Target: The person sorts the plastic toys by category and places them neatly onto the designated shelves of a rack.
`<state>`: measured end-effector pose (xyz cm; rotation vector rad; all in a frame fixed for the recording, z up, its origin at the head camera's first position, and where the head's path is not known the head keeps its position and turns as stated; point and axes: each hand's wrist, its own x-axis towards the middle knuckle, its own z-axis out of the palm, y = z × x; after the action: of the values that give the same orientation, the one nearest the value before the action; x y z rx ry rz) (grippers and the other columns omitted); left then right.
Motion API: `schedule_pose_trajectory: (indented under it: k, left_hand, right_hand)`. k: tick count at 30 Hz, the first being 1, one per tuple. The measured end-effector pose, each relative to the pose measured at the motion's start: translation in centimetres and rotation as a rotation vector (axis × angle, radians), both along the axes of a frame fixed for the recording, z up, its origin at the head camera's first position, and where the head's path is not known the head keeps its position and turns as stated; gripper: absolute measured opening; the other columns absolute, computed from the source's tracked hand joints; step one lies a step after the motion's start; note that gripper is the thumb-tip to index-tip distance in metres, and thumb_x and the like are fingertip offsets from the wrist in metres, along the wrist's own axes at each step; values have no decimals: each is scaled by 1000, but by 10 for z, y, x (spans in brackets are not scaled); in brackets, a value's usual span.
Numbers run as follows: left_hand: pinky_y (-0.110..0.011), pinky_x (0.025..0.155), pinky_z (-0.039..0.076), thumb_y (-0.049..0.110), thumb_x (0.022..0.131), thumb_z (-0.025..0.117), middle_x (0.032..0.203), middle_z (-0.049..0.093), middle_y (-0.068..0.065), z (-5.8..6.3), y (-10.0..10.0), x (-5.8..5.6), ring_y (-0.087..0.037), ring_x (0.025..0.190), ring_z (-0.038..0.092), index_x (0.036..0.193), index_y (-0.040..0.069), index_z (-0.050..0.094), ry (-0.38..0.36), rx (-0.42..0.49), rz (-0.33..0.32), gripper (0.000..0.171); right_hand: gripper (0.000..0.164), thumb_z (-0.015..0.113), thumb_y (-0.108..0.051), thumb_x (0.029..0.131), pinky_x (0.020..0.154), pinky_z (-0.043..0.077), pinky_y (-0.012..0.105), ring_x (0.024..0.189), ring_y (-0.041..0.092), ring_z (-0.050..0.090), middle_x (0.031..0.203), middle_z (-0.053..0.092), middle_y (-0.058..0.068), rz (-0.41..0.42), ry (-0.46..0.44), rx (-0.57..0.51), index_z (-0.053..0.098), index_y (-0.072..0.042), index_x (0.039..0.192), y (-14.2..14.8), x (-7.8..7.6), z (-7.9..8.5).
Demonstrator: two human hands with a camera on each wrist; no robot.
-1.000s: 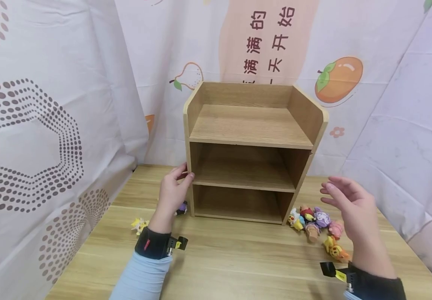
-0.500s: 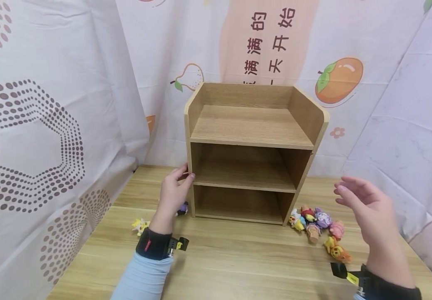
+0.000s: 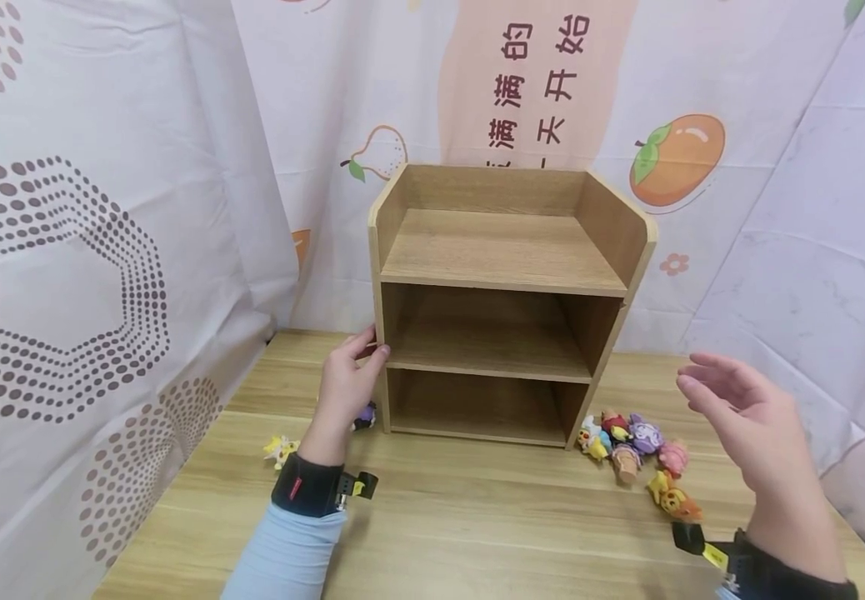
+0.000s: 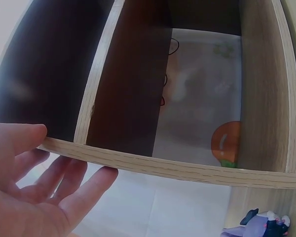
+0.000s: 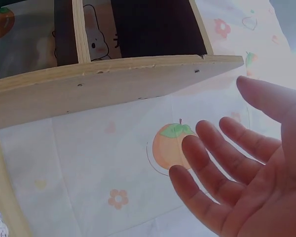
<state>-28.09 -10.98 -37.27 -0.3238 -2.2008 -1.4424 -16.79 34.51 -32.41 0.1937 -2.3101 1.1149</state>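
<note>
A small wooden shelf unit point(image 3: 488, 287) with three levels stands upright on the table, its levels bare. My left hand point(image 3: 350, 379) holds the unit's left side panel, thumb at the front edge and fingers against the outer face; the left wrist view shows this grip on the panel point(image 4: 187, 170) up close. Off to the right, my right hand point(image 3: 747, 417) hovers with relaxed, parted fingers and holds nothing. In the right wrist view, a gap separates its fingers from the right side panel point(image 5: 113, 81).
Several small toy figures point(image 3: 644, 435) lie in a cluster right of the unit, an orange and yellow one point(image 3: 672, 497) nearest. On the left are a yellow figure point(image 3: 280, 451) and a purple and black one point(image 4: 266, 224). Printed curtains point(image 3: 312, 108) hang behind the wooden table point(image 3: 477, 525).
My right hand has drawn away to the right from the shelf unit, then slowed. The left hand has kept its hold, and the unit and toys have stayed put.
</note>
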Motion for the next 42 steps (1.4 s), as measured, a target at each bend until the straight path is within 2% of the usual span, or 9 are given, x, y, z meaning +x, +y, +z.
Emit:
schedule_pose_trajectory:
  k: [5, 14, 18, 21, 23, 26, 28, 34, 42]
  left_hand:
    - [-36, 76, 55, 20, 93, 64, 119, 63, -5, 1, 0, -1, -15, 100, 58, 130, 7, 58, 0, -4, 1, 40]
    - [-35, 77, 55, 20, 93, 64, 119, 62, -4, 0, -1, 0, -14, 101, 58, 130, 8, 58, -12, 5, -3, 40]
    - [-34, 75, 56, 19, 92, 64, 118, 63, -5, -1, -1, 0, -15, 100, 58, 130, 8, 58, -10, 12, -4, 40]
    - [-34, 74, 56, 19, 92, 64, 117, 63, -5, 0, -1, 1, -15, 100, 58, 130, 8, 58, -9, 13, -8, 40]
    - [-33, 74, 56, 19, 93, 64, 117, 63, -6, 1, 0, 1, -15, 100, 58, 131, 8, 58, -10, 12, -9, 40]
    - [-33, 74, 57, 19, 93, 64, 118, 63, -6, 1, 0, 1, -16, 100, 58, 131, 7, 57, -11, 14, -13, 40]
    - [-32, 73, 57, 19, 93, 64, 118, 63, -6, 1, 0, 1, -15, 100, 58, 131, 8, 58, -12, 16, -13, 40]
    - [-32, 72, 57, 19, 93, 64, 117, 63, -5, 1, -1, 0, -15, 100, 58, 130, 8, 58, -9, 16, -13, 40]
    - [-32, 72, 57, 18, 93, 64, 118, 63, -5, 1, -1, 0, -15, 100, 58, 131, 8, 58, -17, 23, -21, 40]
  right_hand:
    - [40, 66, -20, 92, 68, 47, 7, 84, 2, 61, 102, 64, -15, -23, -20, 43, 57, -9, 129, 5, -1, -1]
    - [50, 67, -33, 90, 64, 44, 7, 89, -11, 53, 105, 61, -18, -83, -149, 136, 52, -14, 134, 22, 1, -3]
    - [57, 66, -37, 91, 60, 47, 13, 88, -15, 48, 115, 63, 3, -101, -204, 191, 47, -12, 139, 30, 1, -3]
    - [62, 65, -38, 91, 60, 52, 25, 91, 1, 57, 119, 59, 22, -96, -228, 253, 43, -7, 141, 36, -2, -5]
    - [65, 64, -38, 92, 62, 56, 38, 93, 20, 62, 120, 57, 27, -75, -244, 299, 41, -3, 141, 41, -3, -8]
    - [66, 63, -39, 93, 64, 54, 56, 96, 45, 58, 120, 55, 32, -37, -282, 368, 39, 2, 140, 47, -6, -16]
    - [68, 61, -40, 93, 66, 53, 60, 96, 48, 57, 121, 53, 34, -12, -327, 399, 39, 4, 139, 50, -8, -20]
    - [69, 60, -43, 93, 67, 54, 57, 96, 48, 57, 119, 52, 38, 10, -433, 427, 40, 8, 135, 56, -15, -32]
    - [63, 62, -43, 92, 68, 53, 56, 96, 48, 56, 114, 55, 35, -6, -477, 448, 48, 8, 126, 66, -19, -43]
